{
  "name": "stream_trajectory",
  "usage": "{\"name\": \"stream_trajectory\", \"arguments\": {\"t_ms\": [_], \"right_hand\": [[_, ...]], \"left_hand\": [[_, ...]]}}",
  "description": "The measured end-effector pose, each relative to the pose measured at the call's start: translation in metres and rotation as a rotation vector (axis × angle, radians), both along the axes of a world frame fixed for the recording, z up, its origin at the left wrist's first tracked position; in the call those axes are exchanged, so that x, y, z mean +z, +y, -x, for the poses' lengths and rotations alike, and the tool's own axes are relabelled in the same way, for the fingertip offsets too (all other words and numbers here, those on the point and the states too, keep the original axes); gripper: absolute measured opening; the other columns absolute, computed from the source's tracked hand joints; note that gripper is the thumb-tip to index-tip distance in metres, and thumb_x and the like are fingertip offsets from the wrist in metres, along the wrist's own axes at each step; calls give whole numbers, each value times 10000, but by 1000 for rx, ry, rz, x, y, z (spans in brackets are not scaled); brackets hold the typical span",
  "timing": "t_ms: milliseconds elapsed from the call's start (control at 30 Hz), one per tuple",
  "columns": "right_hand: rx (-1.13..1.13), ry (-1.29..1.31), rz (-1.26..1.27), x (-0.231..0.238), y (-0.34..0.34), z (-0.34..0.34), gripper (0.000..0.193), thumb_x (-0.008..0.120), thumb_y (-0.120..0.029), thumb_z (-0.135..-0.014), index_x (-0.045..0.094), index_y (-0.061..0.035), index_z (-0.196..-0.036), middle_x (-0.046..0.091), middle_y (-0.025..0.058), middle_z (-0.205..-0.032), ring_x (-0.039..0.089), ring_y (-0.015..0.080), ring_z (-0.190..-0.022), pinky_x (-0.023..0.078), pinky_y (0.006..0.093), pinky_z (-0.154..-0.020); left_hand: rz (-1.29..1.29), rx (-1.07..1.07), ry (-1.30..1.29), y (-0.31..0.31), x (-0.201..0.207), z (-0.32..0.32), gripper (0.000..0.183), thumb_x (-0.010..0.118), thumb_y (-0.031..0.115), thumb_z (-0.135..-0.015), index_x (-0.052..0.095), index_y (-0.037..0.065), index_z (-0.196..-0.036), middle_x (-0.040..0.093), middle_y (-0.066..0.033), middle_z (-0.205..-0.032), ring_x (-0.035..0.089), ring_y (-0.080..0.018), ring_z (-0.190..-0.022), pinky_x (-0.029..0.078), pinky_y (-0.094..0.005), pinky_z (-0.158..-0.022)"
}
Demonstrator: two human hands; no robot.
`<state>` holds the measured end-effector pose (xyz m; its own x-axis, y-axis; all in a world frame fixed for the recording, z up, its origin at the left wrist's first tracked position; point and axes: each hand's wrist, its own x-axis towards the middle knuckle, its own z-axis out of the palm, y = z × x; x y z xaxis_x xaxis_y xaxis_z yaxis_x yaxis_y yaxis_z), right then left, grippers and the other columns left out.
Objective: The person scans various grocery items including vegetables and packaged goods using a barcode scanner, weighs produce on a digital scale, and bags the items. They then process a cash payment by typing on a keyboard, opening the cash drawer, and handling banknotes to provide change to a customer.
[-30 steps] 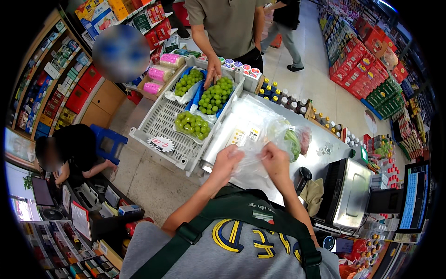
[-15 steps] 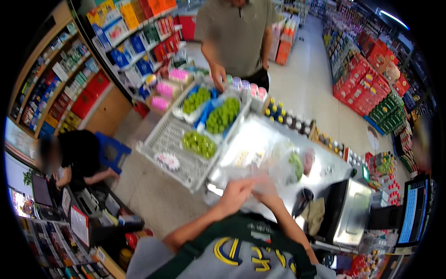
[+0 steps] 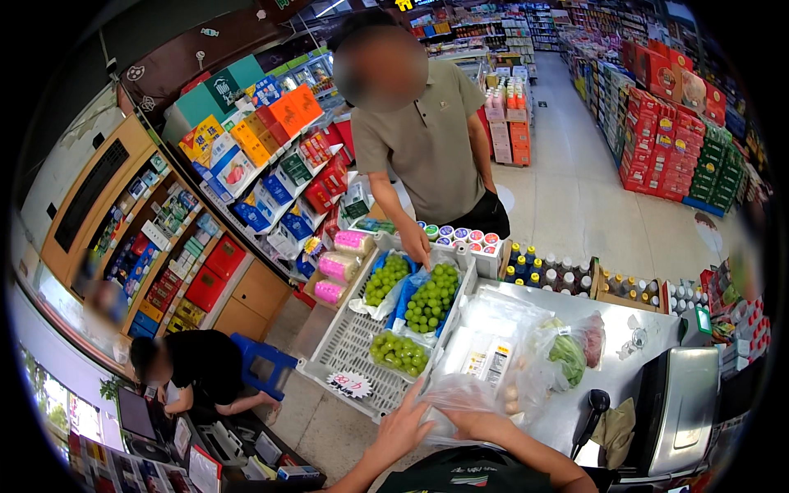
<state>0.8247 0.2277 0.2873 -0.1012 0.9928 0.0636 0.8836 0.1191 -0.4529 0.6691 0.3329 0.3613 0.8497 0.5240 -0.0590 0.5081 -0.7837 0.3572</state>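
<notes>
My left hand (image 3: 400,426) is held out at the near left edge of the metal counter (image 3: 546,440), its fingers stretched apart beside a clear plastic bag (image 3: 462,393). My right hand (image 3: 481,426) is closed on the bag's near side, with its fingers partly hidden in the film. Just beyond lies a clear package with a white and yellow label (image 3: 490,359). To the right, a clear bag holds leafy green vegetables (image 3: 567,359), and several round brownish items (image 3: 511,394) show through plastic.
A white plastic crate (image 3: 349,349) with green grapes (image 3: 431,302) stands left of the counter. Across it, another person's hand (image 3: 415,242) reaches toward the grapes. A handheld scanner (image 3: 593,407) and cloth (image 3: 615,427) lie right. A seated person (image 3: 201,370) is at left.
My hands were together at the plastic bag; now they are apart, the left with fingers spread. The view has tilted up. The other person's hand remains over the crate's far side.
</notes>
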Motion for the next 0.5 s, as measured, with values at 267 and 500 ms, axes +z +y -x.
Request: {"name": "stream_trajectory", "arguments": {"t_ms": [267, 500], "right_hand": [[-387, 1091, -52, 4, 80, -66, 258, 601, -169, -814, 628, -20, -1024, 661, 81, -789, 611, 124, -698, 486, 268, -647], [-583, 652, -130, -64, 179, -67, 289, 637, -180, -743, 623, -31, -989, 653, 129, -789, 621, 311, -761, 483, 387, -694]], "left_hand": [[331, 252, -283, 49, -32, 32, 568, 535, 21, -761, 395, 33, -1312, 483, -182, -1237, 580, -295, -892, 486, -346, -702], [847, 640, -630, 96, 4, 61, 457, 530, 7, -812, 447, 32, -1260, 567, -46, -975, 499, -58, -584, 423, -191, -483]]}}
